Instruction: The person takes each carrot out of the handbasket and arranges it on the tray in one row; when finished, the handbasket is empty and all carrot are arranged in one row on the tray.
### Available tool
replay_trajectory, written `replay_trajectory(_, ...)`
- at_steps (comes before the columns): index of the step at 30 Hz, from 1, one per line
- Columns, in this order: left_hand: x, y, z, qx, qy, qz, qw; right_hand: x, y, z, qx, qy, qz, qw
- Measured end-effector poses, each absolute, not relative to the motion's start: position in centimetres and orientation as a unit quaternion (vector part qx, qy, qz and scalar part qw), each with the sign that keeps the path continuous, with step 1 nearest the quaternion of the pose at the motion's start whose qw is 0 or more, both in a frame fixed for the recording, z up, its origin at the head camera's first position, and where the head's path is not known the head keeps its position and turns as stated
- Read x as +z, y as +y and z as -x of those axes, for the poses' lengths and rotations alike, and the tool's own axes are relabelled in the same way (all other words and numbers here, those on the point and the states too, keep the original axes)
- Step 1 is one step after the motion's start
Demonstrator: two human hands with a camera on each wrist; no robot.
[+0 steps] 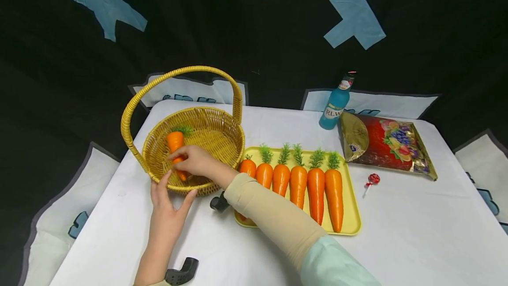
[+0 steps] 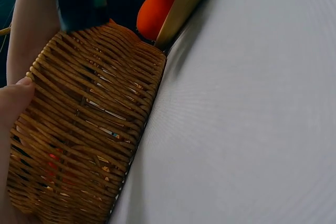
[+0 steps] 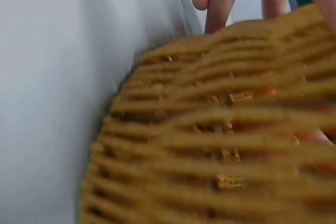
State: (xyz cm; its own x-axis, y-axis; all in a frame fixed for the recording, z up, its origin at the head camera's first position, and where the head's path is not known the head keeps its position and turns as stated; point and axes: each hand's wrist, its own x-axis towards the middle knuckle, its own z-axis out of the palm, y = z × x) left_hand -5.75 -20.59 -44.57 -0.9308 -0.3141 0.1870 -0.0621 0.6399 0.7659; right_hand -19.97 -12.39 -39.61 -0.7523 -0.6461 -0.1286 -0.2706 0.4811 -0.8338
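A yellow wicker basket (image 1: 216, 142) with a tall handle stands at the table's left. Inside it, an orange carrot (image 1: 174, 140) with a green top leans along the left part. My right hand (image 1: 196, 160) reaches over the rim and grips this carrot around its middle. Against the basket's near left side, my left hand (image 1: 164, 211) touches the wall with spread, fairly straight fingers. Its thumb (image 2: 18, 98) lies at the rim in the left wrist view. Woven strands (image 3: 220, 140) fill most of the right wrist view and partly hide the carrot behind them.
Right of the basket, a yellow tray (image 1: 352, 206) bears several carrots (image 1: 298, 184) in a row; my right forearm passes over its left part. Further right are a blue bottle (image 1: 335, 103), a red and gold bag (image 1: 386, 142) and a red lollipop (image 1: 373, 179).
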Motion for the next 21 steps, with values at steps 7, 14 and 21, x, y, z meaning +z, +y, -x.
replay_trajectory(7,-44.5,-20.6,5.7,-0.416,-0.891,-0.104,0.150,-38.9,-9.7,20.1,-0.467,0.817,0.262,0.214)
replay_trajectory(14,-44.4,-20.4,5.7,-0.415,-0.893,-0.112,0.134,-37.8,-5.9,19.7,-0.523,0.788,0.267,0.185)
replay_trajectory(21,-44.3,-20.5,5.7,-0.415,-0.893,-0.116,0.129,-36.7,-1.1,18.4,-0.557,0.768,0.274,0.159)
